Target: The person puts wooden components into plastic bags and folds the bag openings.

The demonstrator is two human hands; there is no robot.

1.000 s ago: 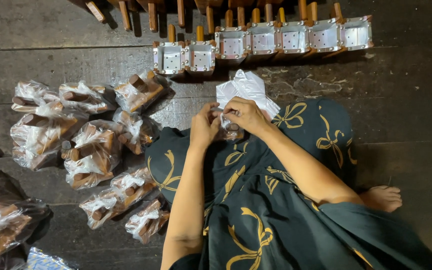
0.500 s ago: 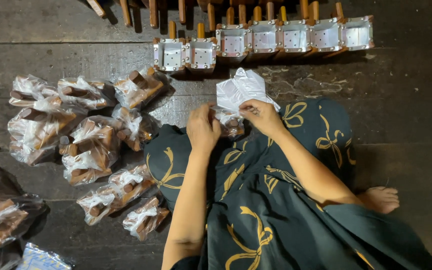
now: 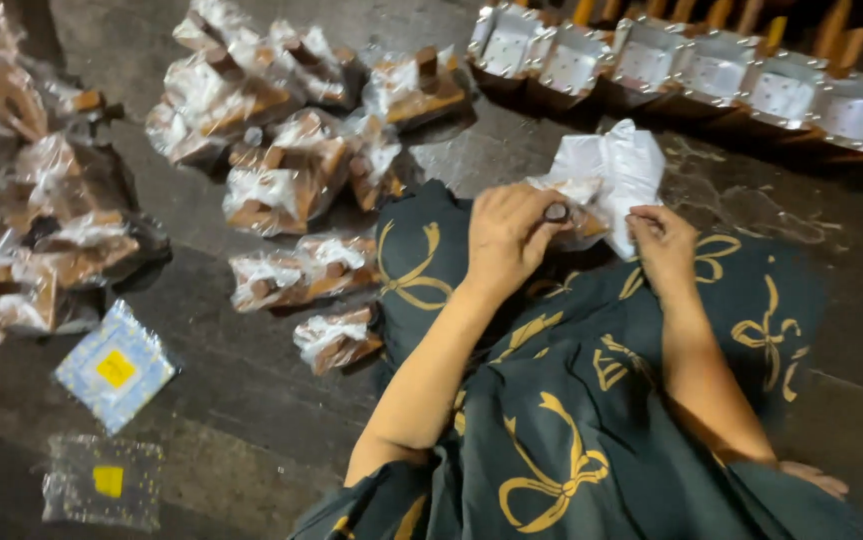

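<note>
I sit on a dark floor with a dark green cloth with gold bow prints (image 3: 571, 420) over my lap. My left hand (image 3: 511, 235) grips the side of a clear plastic bag (image 3: 606, 180) that holds small brown wooden pieces. My right hand (image 3: 663, 245) pinches the bag's other edge, fingers closed on the plastic. The bag rests at my knees, its white top bunched upward.
Several filled plastic bags of wooden pieces (image 3: 291, 170) lie in a heap to my left. A row of small silver-rimmed square trays (image 3: 711, 75) lines the far side. Two flat packets with yellow labels (image 3: 116, 370) lie at the lower left. My foot (image 3: 811, 478) shows at right.
The view has swung to the left and closer. My left hand has slid onto the bag's side, and my right hand has dropped to its right edge.
</note>
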